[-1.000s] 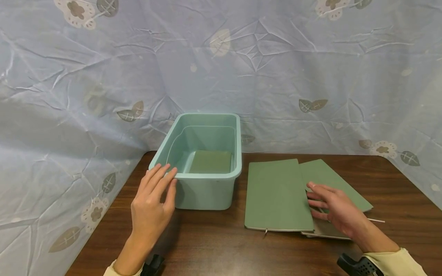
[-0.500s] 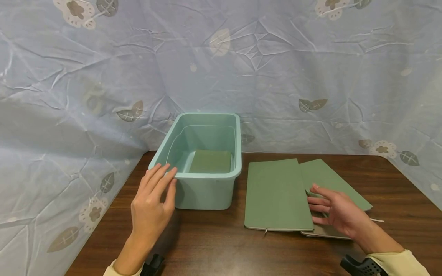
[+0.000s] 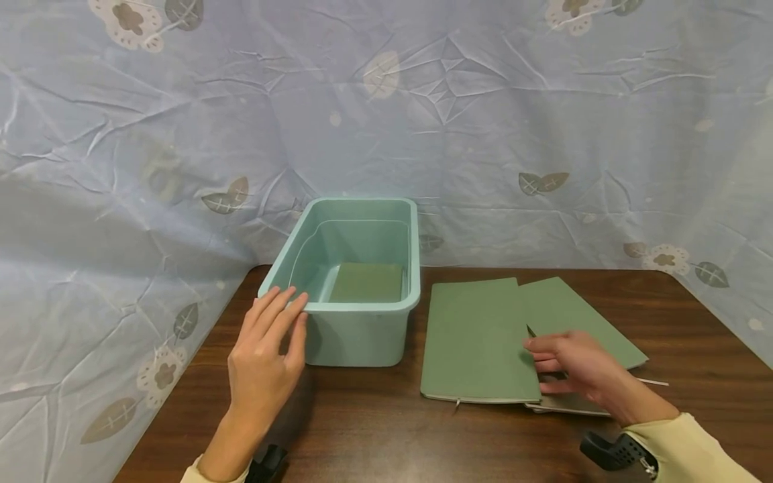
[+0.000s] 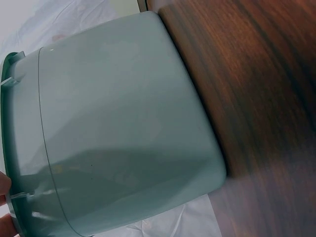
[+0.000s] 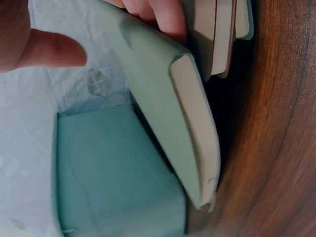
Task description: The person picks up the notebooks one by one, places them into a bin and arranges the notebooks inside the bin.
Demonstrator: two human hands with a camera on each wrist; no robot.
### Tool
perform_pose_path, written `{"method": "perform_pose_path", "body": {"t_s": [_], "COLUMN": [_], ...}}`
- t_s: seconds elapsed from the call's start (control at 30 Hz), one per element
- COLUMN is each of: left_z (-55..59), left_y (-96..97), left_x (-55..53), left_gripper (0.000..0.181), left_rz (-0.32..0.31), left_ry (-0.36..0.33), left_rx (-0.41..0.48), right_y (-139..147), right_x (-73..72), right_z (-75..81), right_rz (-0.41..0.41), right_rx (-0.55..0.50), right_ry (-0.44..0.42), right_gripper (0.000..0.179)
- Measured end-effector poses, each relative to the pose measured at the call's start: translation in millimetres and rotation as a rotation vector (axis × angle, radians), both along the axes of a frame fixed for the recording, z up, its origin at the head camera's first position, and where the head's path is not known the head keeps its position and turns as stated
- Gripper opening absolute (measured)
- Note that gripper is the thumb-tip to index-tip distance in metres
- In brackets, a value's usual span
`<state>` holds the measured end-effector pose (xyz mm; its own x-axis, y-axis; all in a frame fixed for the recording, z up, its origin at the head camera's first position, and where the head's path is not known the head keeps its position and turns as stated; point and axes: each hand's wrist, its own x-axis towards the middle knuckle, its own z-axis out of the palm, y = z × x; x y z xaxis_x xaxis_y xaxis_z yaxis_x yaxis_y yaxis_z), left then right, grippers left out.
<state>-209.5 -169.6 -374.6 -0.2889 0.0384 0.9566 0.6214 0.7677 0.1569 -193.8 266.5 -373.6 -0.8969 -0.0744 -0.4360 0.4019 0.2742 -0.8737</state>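
Room above bin (image 3: 356, 307) (walls (image 3: 374, 238) around)

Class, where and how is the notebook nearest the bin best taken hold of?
Probably by its right edge, coming from the right, thumb above and fingers beneath: the notebook slants, that edge raised off the table and overlapping the other notebooks. The right hand is there.
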Motion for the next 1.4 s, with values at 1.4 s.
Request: {"method": "perform_pose_path", "body": {"t_s": [1.4], "left_z": [-1.2], "left_y": [-1.3], "left_x": [-0.9], "left_gripper": [0.027], "left_rz": [-0.008], "left_ry": [-0.006], "left_rx": [-0.003], "right_y": [-19], "right_x": [-4.2], "right_z": [-16.9], "right_rz": [-0.054], "right_rx": [-0.067], "right_ry": [0.122], "right_gripper": [0.075]}}
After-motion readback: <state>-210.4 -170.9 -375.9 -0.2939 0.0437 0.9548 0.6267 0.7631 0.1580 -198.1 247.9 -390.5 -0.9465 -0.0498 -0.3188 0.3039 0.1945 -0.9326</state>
